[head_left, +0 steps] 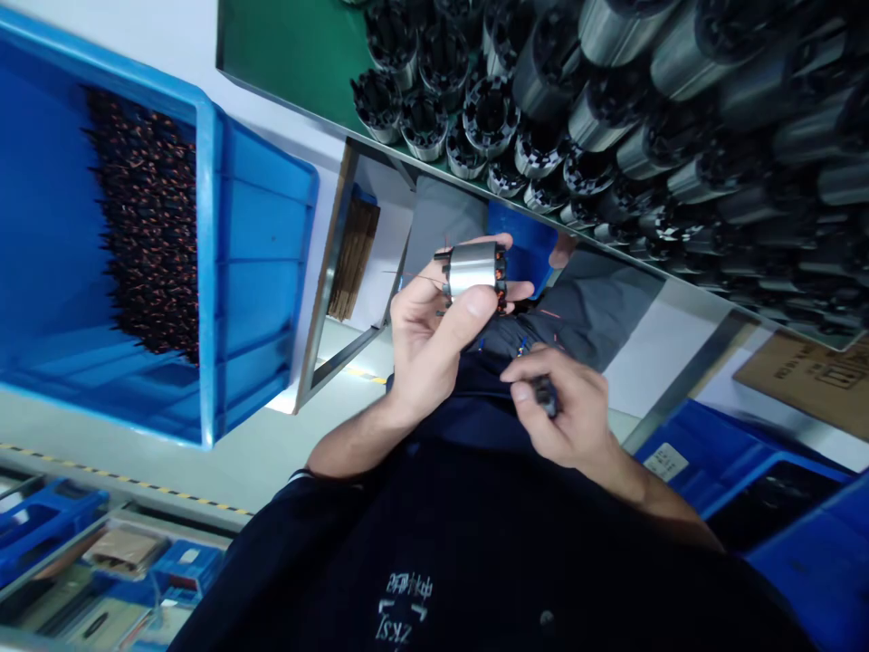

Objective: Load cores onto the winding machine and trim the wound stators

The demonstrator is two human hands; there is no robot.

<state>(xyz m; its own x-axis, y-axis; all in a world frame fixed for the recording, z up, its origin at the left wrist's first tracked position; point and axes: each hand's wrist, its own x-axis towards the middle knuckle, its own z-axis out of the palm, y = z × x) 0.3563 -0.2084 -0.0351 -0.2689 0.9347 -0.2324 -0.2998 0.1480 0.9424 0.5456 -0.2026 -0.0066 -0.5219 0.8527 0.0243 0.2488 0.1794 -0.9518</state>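
My left hand [434,330] is closed around a motor stator [473,265], a shiny metal cylinder with black toothed ends. Copper windings show at its right end, and thin wires stick out on the left. Lower and to the right, my right hand [567,407] pinches a small dark part [543,396] between thumb and fingers; its exact kind is unclear. The two hands are apart, both held over the lap, below the bench edge.
Rows of similar metal cylinders [492,118] stand on a green bench top [291,54]. At left, a blue bin [258,272] contains many black pieces with copper wire [149,226]. Blue crates [706,444] and a cardboard box [815,376] are at right.
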